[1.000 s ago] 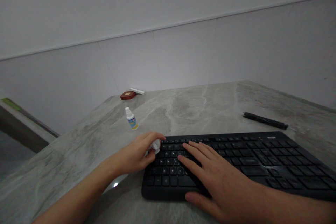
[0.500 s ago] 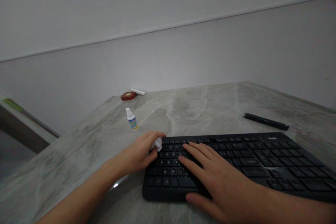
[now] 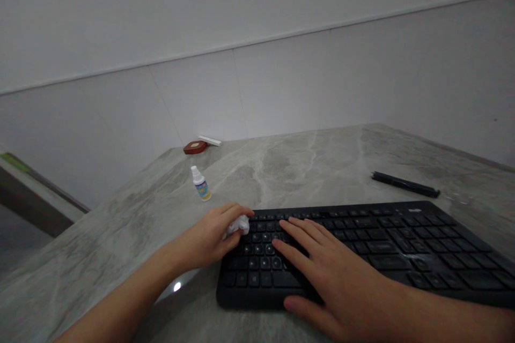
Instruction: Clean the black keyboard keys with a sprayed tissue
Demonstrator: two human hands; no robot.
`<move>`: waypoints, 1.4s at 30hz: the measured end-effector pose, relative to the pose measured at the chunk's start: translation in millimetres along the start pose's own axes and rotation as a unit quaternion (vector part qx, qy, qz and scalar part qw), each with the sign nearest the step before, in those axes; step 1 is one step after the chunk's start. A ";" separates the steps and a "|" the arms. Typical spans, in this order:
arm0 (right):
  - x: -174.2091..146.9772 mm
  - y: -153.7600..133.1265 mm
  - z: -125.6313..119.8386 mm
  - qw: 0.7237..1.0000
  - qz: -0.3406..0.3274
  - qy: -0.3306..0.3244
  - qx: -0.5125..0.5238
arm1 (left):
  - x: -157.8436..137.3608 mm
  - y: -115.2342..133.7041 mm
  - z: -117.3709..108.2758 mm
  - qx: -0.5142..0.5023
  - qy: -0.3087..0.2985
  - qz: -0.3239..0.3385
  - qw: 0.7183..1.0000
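Note:
A black keyboard (image 3: 386, 262) lies flat on the marbled grey table, reaching off toward the right. My left hand (image 3: 219, 233) is at its upper left corner, closed around a crumpled white tissue (image 3: 240, 224) that shows between thumb and fingers. My right hand (image 3: 322, 268) rests spread over the keys on the left half, fingers stretched out and thumb near the front edge. Beyond my left hand a small white bottle (image 3: 201, 185) with a blue and yellow label stands upright.
A black stick-like item (image 3: 405, 184), perhaps a pen, lies behind the keyboard at right. Near the wall are a reddish-brown case (image 3: 195, 147) and a thin white strip (image 3: 210, 141). The grey table (image 3: 289, 171) ends at the wall. A pale ledge (image 3: 36, 187) stands at far left.
Slightly more of the tissue shows in my left hand, which has shifted a little off the keyboard corner. My right hand stays on the keys. The view has moved slightly.

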State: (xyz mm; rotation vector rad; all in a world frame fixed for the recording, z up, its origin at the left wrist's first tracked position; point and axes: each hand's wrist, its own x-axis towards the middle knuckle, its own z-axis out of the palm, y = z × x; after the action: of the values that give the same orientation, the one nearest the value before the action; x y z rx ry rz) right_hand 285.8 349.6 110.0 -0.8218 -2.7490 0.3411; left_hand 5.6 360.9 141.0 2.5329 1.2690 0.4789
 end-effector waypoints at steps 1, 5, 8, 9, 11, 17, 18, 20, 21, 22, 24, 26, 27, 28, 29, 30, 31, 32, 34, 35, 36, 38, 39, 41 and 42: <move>0.1 -0.1 0.0 1.000 0.000 -0.001 0.000 | -0.3 -0.8 0.0 0.003 0.002 -0.011 1.000; 0.7 -0.8 -1.5 1.000 0.000 -0.003 0.000 | -0.3 -3.2 0.4 0.015 0.030 -0.046 0.998; 0.6 -1.6 -3.1 1.000 0.003 -0.013 0.000 | -1.6 -2.5 -1.4 0.008 0.012 -0.027 1.000; 0.6 -1.8 -3.5 1.000 0.004 -0.017 -0.002 | -2.3 -2.4 -1.9 0.005 0.004 -0.021 1.000; 0.6 -2.0 -3.8 1.000 0.007 -0.022 -0.005 | -3.3 -3.3 -1.4 0.007 0.002 -0.019 1.000; 0.8 -1.5 -2.8 1.000 0.003 -0.007 0.001 | 0.1 -14.4 5.5 0.073 0.209 -0.024 0.975; 0.9 -1.6 -2.9 1.000 0.002 -0.007 0.001 | 0.8 -15.6 5.3 0.081 0.239 -0.015 0.968; 1.1 -2.3 -3.8 1.000 0.005 -0.013 -0.002 | 1.8 -15.7 3.8 0.077 0.245 0.018 0.966; 1.1 -2.7 -4.3 1.000 0.006 -0.017 -0.004 | 2.0 -14.8 2.9 0.064 0.220 0.039 0.973; 1.2 -3.1 -4.8 1.000 0.008 -0.023 -0.006 | 2.1 -13.4 2.2 0.048 0.183 0.059 0.980; 1.4 -3.5 -5.3 0.999 0.010 -0.031 -0.008 | 1.7 -10.0 1.3 0.019 0.107 0.081 0.991; 1.6 -3.1 -5.0 0.999 0.009 -0.034 -0.009 | 1.0 -7.1 0.6 0.003 0.050 0.082 0.995; 1.6 -2.6 -4.5 0.999 0.008 -0.034 -0.010 | 0.6 -6.1 0.2 0.001 0.034 0.078 0.996; 1.6 -2.0 -3.9 0.999 0.008 -0.031 -0.011 | 0.2 -5.7 -0.3 0.000 0.024 0.071 0.997; 1.5 -1.3 -3.4 0.999 0.007 -0.029 -0.010 | -0.1 -5.8 -0.7 0.001 0.016 0.061 0.998; 1.3 -0.8 -2.9 1.000 0.007 -0.028 -0.010 | -0.3 -6.4 -1.0 0.005 0.015 0.047 0.999; 0.9 -0.3 -2.7 1.000 0.008 -0.027 -0.010 | -0.5 -7.3 -1.0 0.010 0.022 0.031 0.999; 0.6 0.0 -2.5 1.000 0.007 -0.026 -0.009 | -0.5 -8.3 -0.9 0.015 0.034 0.012 0.999; 0.0 0.1 -2.5 1.000 0.006 -0.026 -0.007 | -0.4 -10.0 -0.3 0.022 0.055 -0.011 0.998; -0.2 0.0 -2.4 1.000 0.005 -0.026 -0.007 | -0.3 -10.3 0.0 0.021 0.056 -0.009 0.998; -0.3 -0.3 -2.4 1.000 0.005 -0.026 -0.006 | -0.2 -10.3 0.1 0.020 0.048 -0.001 0.999; -0.1 -0.7 -2.1 1.000 0.006 -0.026 -0.006 | 0.1 -9.4 0.2 0.015 0.024 0.014 0.999; 0.1 -0.9 -1.9 1.000 0.007 -0.026 -0.007 | 0.4 -8.7 0.3 0.014 0.020 0.011 1.000; 0.3 -1.0 -1.6 1.000 0.009 -0.024 -0.008 | 1.3 -7.5 0.6 0.016 0.038 -0.014 0.999; 0.4 -1.0 -1.5 1.000 0.009 -0.024 -0.009 | 1.7 -7.1 0.8 0.018 0.051 -0.026 0.998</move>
State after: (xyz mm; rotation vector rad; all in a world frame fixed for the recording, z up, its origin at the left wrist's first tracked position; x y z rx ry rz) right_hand 285.5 349.2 111.8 -0.8553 -2.7938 0.3428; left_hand 1.8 366.4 137.8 2.5274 1.3882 0.5842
